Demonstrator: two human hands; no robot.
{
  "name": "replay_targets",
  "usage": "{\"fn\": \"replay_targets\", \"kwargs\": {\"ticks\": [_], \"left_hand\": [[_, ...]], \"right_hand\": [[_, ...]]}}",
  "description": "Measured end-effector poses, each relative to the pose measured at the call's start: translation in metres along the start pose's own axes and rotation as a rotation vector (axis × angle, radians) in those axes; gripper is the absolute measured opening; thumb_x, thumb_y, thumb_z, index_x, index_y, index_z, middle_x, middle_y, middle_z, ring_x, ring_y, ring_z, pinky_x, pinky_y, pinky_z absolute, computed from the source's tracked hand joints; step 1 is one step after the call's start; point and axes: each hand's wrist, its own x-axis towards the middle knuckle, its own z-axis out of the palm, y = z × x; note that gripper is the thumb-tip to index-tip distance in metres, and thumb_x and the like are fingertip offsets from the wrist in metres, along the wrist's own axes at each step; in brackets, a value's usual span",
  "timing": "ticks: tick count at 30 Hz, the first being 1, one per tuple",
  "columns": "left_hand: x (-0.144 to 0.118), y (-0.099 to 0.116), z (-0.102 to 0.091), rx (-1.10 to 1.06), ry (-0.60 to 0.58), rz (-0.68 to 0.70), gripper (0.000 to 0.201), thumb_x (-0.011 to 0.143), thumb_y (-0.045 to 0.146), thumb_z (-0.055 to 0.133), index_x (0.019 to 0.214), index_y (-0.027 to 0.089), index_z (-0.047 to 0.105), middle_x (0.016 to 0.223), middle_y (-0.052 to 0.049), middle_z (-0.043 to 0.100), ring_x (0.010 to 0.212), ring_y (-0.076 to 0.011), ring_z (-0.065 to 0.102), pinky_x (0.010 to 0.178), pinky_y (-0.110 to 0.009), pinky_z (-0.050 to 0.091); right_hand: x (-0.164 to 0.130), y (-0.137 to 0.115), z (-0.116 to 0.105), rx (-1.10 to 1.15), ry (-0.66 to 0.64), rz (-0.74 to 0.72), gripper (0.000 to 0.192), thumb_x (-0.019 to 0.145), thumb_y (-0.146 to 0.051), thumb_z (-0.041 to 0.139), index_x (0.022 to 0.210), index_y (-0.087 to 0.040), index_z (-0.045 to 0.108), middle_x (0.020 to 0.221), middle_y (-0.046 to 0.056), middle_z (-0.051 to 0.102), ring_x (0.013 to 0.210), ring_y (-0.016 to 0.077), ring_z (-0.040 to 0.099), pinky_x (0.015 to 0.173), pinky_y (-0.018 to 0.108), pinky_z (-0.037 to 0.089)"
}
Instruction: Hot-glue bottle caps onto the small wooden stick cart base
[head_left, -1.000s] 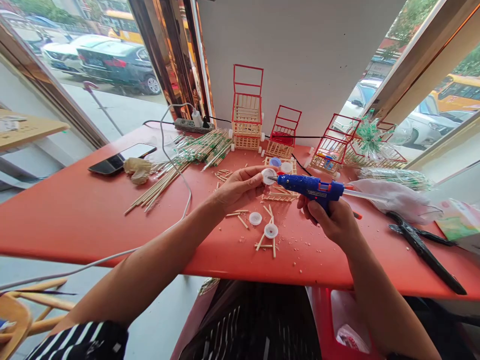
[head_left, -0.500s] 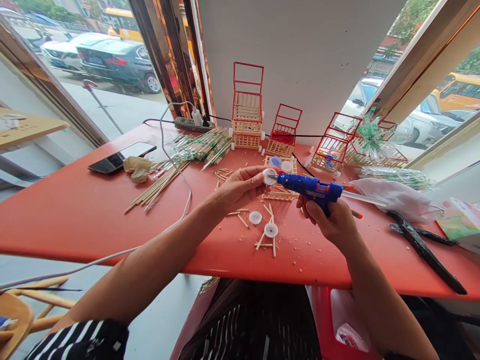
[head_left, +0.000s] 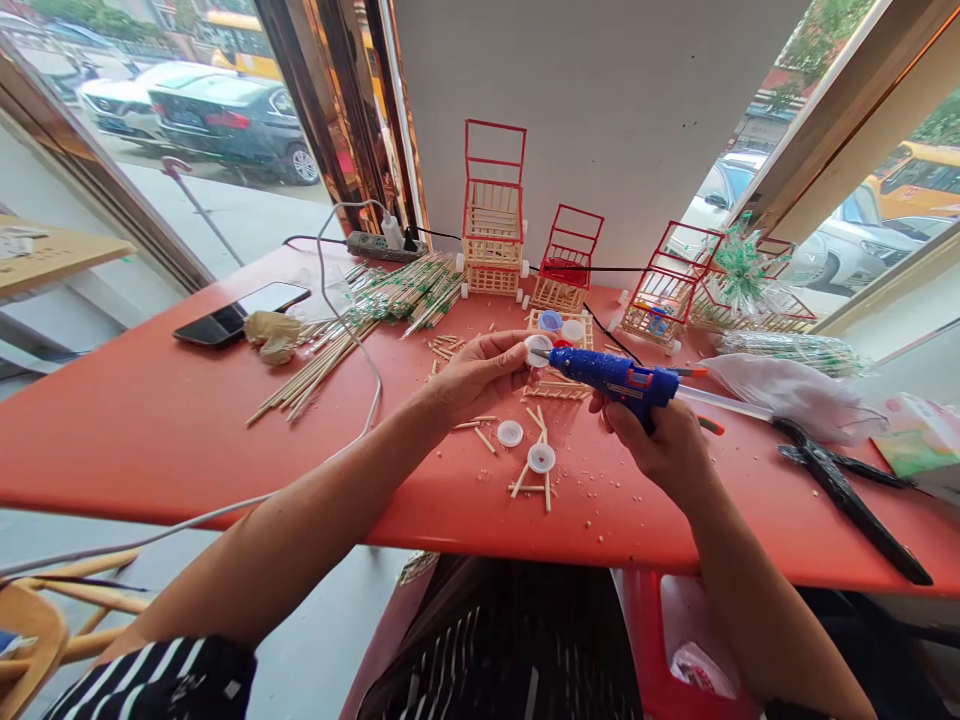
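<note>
Between the fingertips of my left hand (head_left: 486, 370) is a white bottle cap (head_left: 537, 350), its hollow side toward me. My right hand (head_left: 660, 440) is wrapped round the handle of a blue hot glue gun (head_left: 611, 376), whose nozzle tip reaches the cap's inside. A clear glue stick (head_left: 724, 404) projects from the gun's rear. Below my hands, one white cap (head_left: 510, 433) lies on the table and another cap (head_left: 541, 459) rests on crossed sticks (head_left: 547, 492). Behind the glue gun sits a small stick frame holding a blue cap (head_left: 550, 320) and other caps.
Along the back of the red table (head_left: 187, 440) stand several small stick carts (head_left: 493, 220). Left are bundled sticks (head_left: 322, 370), a phone (head_left: 240, 314) and a power strip (head_left: 375, 246) with a trailing cable. Black-handled cutters (head_left: 855, 500) and a plastic bag (head_left: 795, 395) lie right.
The glue gun has shifted very slightly left, its nozzle still at the cap. My left hand keeps the cap in nearly the same place.
</note>
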Motion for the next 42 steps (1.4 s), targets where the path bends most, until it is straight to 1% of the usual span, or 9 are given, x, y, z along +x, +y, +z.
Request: {"fn": "replay_targets", "kwargs": {"ticks": [5, 9, 15, 20, 25, 29, 32, 37, 42], "left_hand": [[-0.0002, -0.0004, 0.0009, -0.011, 0.009, -0.001, 0.042, 0.067, 0.028, 0.102, 0.101, 0.011, 0.085, 0.087, -0.006, 0.079, 0.07, -0.0105, 0.072, 0.07, -0.02, 0.062], [0.0007, -0.0009, 0.0007, 0.007, -0.005, 0.002, 0.041, 0.069, 0.031, 0.102, 0.1, 0.01, 0.085, 0.087, -0.007, 0.079, 0.069, -0.0099, 0.071, 0.068, -0.019, 0.061], [0.0002, -0.0036, -0.0004, -0.007, 0.026, -0.027, 0.036, 0.067, 0.029, 0.103, 0.094, 0.012, 0.085, 0.08, -0.005, 0.078, 0.07, -0.0108, 0.072, 0.069, -0.019, 0.062], [0.0001, -0.0035, -0.0009, -0.008, 0.046, -0.033, 0.031, 0.073, 0.024, 0.098, 0.097, 0.01, 0.084, 0.087, -0.008, 0.079, 0.073, -0.0117, 0.073, 0.07, -0.02, 0.062], [0.0006, -0.0019, -0.0019, 0.005, 0.039, -0.041, 0.027, 0.076, 0.023, 0.096, 0.096, 0.011, 0.084, 0.086, -0.008, 0.079, 0.07, -0.0113, 0.072, 0.068, -0.02, 0.06], [0.0001, -0.0031, -0.0012, 0.002, 0.031, -0.037, 0.039, 0.069, 0.027, 0.101, 0.101, 0.01, 0.085, 0.091, -0.008, 0.081, 0.072, -0.0109, 0.072, 0.069, -0.019, 0.061], [-0.0005, -0.0031, 0.0008, 0.007, 0.031, -0.028, 0.044, 0.065, 0.029, 0.104, 0.1, 0.01, 0.086, 0.087, -0.007, 0.08, 0.07, -0.0101, 0.071, 0.069, -0.019, 0.062], [-0.0008, -0.0009, 0.0023, -0.003, 0.027, -0.02, 0.042, 0.065, 0.03, 0.104, 0.098, 0.011, 0.086, 0.087, -0.007, 0.08, 0.07, -0.0099, 0.071, 0.071, -0.019, 0.062], [-0.0001, -0.0019, 0.0012, -0.008, 0.048, -0.04, 0.031, 0.071, 0.023, 0.099, 0.096, 0.012, 0.085, 0.086, -0.007, 0.08, 0.072, -0.0115, 0.072, 0.07, -0.02, 0.061]], "right_hand": [[-0.0037, 0.0047, -0.0002, 0.057, 0.009, 0.058, 0.031, 0.101, -0.045, 0.06, 0.096, -0.019, 0.076, 0.07, 0.003, 0.068, 0.056, 0.0153, 0.056, 0.055, 0.03, 0.044], [-0.0046, 0.0093, 0.0018, 0.118, 0.023, 0.077, 0.037, 0.102, -0.05, 0.059, 0.098, -0.018, 0.076, 0.072, 0.004, 0.069, 0.058, 0.0148, 0.058, 0.055, 0.029, 0.045], [-0.0024, 0.0027, 0.0033, 0.057, -0.015, 0.079, 0.038, 0.102, -0.051, 0.058, 0.101, -0.018, 0.076, 0.07, 0.004, 0.066, 0.059, 0.0167, 0.058, 0.054, 0.029, 0.044], [-0.0025, 0.0007, -0.0006, 0.009, -0.057, 0.034, 0.037, 0.102, -0.051, 0.058, 0.094, -0.02, 0.076, 0.07, 0.003, 0.067, 0.059, 0.0163, 0.057, 0.057, 0.03, 0.045], [-0.0051, 0.0048, -0.0027, 0.041, 0.004, 0.083, 0.033, 0.1, -0.048, 0.06, 0.094, -0.019, 0.074, 0.069, 0.004, 0.066, 0.057, 0.0164, 0.056, 0.055, 0.03, 0.044], [-0.0048, 0.0038, -0.0003, 0.061, 0.012, 0.092, 0.034, 0.1, -0.048, 0.059, 0.094, -0.018, 0.074, 0.07, 0.004, 0.067, 0.056, 0.0156, 0.056, 0.054, 0.029, 0.044], [-0.0045, 0.0026, -0.0002, 0.032, -0.011, 0.072, 0.034, 0.1, -0.049, 0.059, 0.094, -0.019, 0.074, 0.071, 0.004, 0.068, 0.056, 0.0154, 0.056, 0.053, 0.029, 0.044], [-0.0059, 0.0066, -0.0023, 0.012, 0.001, 0.082, 0.034, 0.099, -0.05, 0.061, 0.092, -0.02, 0.074, 0.069, 0.004, 0.067, 0.055, 0.0157, 0.055, 0.052, 0.029, 0.044], [-0.0061, 0.0077, 0.0009, 0.031, 0.037, 0.086, 0.035, 0.1, -0.051, 0.06, 0.096, -0.02, 0.076, 0.069, 0.004, 0.066, 0.055, 0.0157, 0.054, 0.052, 0.03, 0.044]]}}
